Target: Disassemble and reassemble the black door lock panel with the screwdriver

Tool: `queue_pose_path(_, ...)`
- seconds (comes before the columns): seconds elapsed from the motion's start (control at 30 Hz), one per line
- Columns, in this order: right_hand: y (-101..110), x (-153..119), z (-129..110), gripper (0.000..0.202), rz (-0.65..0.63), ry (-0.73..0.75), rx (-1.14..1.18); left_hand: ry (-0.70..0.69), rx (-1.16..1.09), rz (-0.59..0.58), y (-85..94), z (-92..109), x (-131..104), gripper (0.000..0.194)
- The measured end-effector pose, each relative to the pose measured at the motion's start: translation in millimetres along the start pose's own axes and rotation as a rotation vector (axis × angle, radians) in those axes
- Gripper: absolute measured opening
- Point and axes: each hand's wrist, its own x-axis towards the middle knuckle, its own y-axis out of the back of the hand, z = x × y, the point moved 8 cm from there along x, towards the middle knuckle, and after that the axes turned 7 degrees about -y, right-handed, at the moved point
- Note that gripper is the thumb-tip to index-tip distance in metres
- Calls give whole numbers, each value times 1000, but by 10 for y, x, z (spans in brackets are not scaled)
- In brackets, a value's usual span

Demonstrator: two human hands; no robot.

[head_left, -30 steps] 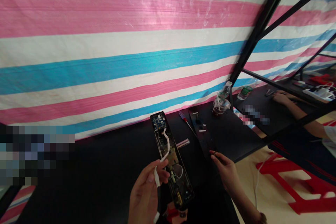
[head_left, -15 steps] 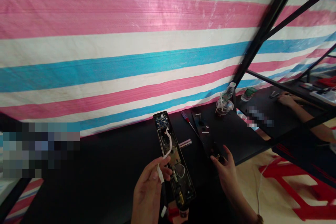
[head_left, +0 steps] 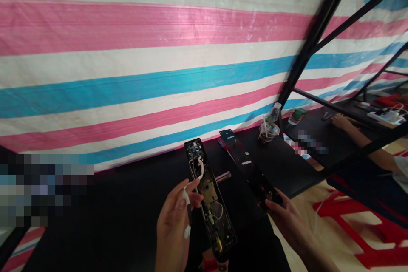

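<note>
My left hand [head_left: 174, 216] is closed on a white cable [head_left: 201, 170], whose connector end dangles below the fingers. The cable runs into a long black device housing [head_left: 225, 225], lying open on the table, with a blue circuit board [head_left: 195, 151] at its far end and wires and brass fittings farther down. To the right, my right hand [head_left: 285, 211] grips the near end of a long black cover panel [head_left: 246, 162], thumb on top. A screwdriver [head_left: 222, 143] lies partly hidden beside the panel's far end.
A clear plastic bag or strip [head_left: 223, 177] lies between housing and panel. A drink cup [head_left: 268, 131] and a bottle [head_left: 275, 112] stand at the back right. Metal frame bars [head_left: 301, 68] rise there. Beyond, another person's arm [head_left: 360, 134] rests on a table near a red stool [head_left: 350, 216].
My right hand has taken hold of the cover panel and shifted it, its far end now overlapping the screwdriver. My left hand stays on the cable, slightly farther left in view.
</note>
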Motion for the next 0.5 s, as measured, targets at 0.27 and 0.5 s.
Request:
queue_pose_path(0.27,-176,-363,-147,55,-124,35,-147,-1,-82,2,-66,-103,61,42)
queue_pose_path(0.5,-211,-538,193,68,-272,-87,-180,-45,-217,27,-431,-112,-102,72)
